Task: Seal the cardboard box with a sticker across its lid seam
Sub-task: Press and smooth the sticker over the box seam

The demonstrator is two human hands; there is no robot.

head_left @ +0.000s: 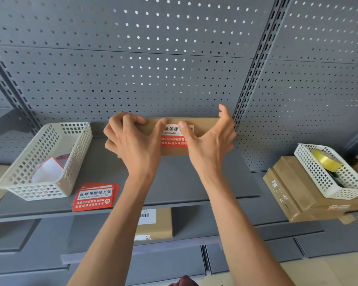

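Observation:
A flat brown cardboard box [205, 124] lies on the grey shelf against the pegboard. A red and white sticker [174, 138] runs across its top and down its front face. My left hand [132, 139] grips the box's left end, fingers curled over the far edge, thumb by the sticker's left side. My right hand [211, 139] holds the right part, its thumb pressing on the sticker's top right and its fingers spread over the far edge. Both hands hide much of the box.
A stack of red stickers [94, 197] lies at the front of the grey shelf [174, 182]. A white basket [46, 159] with paper stands left. At right, another white basket [331, 172] with a yellow tape roll [324, 159] sits on cardboard boxes [293, 195]. A labelled box [155, 223] rests on the lower shelf.

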